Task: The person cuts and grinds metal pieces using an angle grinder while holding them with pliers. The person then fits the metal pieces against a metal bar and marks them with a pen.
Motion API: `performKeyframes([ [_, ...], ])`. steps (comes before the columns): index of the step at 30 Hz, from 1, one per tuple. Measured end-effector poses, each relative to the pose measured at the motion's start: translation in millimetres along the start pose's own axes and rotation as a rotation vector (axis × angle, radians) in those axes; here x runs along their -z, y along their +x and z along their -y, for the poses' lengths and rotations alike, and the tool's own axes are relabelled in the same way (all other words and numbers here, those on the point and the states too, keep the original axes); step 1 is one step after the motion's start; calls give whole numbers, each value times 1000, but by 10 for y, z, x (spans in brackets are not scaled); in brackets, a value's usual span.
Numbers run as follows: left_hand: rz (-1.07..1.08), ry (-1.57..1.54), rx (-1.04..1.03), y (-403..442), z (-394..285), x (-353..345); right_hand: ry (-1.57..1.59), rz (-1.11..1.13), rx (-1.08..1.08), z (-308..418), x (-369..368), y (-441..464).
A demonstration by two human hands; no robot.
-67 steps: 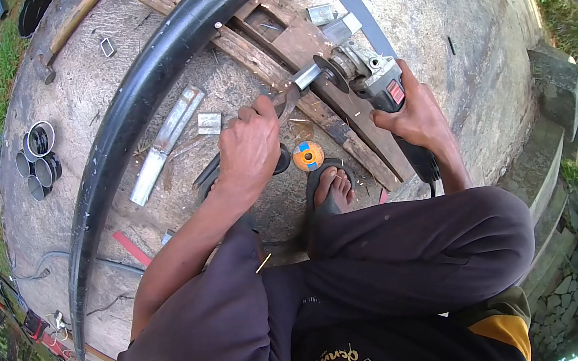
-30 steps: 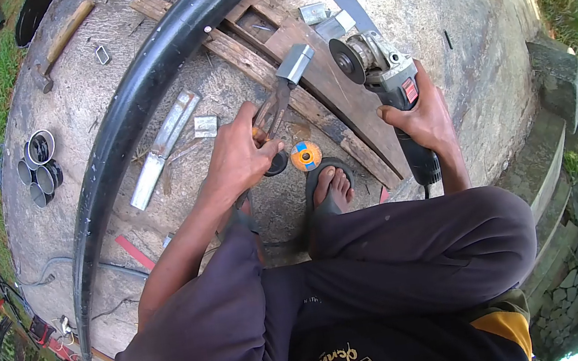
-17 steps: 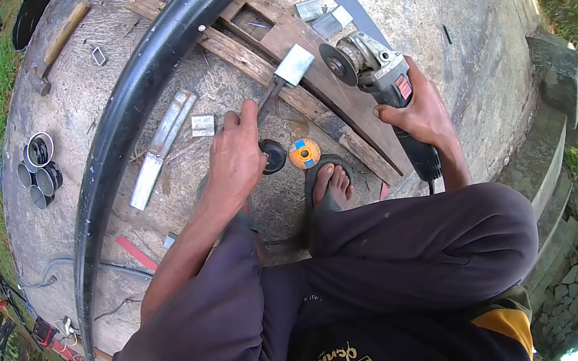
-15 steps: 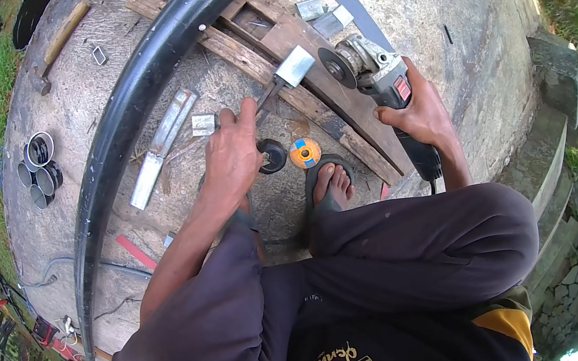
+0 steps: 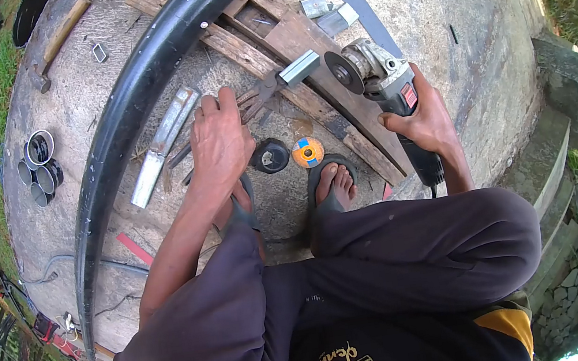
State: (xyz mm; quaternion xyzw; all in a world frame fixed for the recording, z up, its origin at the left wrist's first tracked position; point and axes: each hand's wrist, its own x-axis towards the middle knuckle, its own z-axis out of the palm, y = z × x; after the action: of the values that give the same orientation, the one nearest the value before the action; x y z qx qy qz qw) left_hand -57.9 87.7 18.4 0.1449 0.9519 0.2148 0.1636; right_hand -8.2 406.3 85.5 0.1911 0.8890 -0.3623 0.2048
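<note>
Silver metal piece (image 5: 299,68): turned since earlier, at brown wooden plank (image 5: 360,108)
Left hand (image 5: 218,139): clamped on rusty steel pliers (image 5: 268,90)
Right hand (image 5: 419,120): right of plank, clamped on grey-black grinder (image 5: 392,85)

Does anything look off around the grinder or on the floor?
Two things. The angle grinder in the right hand shows no guard around its dark disc, which looks exposed. An orange disc lies loose on the concrete right by the right sandal, where it might get stepped on.
</note>
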Motion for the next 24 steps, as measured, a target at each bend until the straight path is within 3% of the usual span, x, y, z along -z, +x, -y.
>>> performKeyframes([
  [4, -38, 91, 27, 78, -31, 86, 68, -23, 31, 5, -4, -15],
  [13, -196, 429, -202, 94, -81, -82, -2, -5, 7, 144, -16, 70],
  [24, -251, 529, -245, 110, -89, -92, -91, -17, -42, 284, 16, 82],
])
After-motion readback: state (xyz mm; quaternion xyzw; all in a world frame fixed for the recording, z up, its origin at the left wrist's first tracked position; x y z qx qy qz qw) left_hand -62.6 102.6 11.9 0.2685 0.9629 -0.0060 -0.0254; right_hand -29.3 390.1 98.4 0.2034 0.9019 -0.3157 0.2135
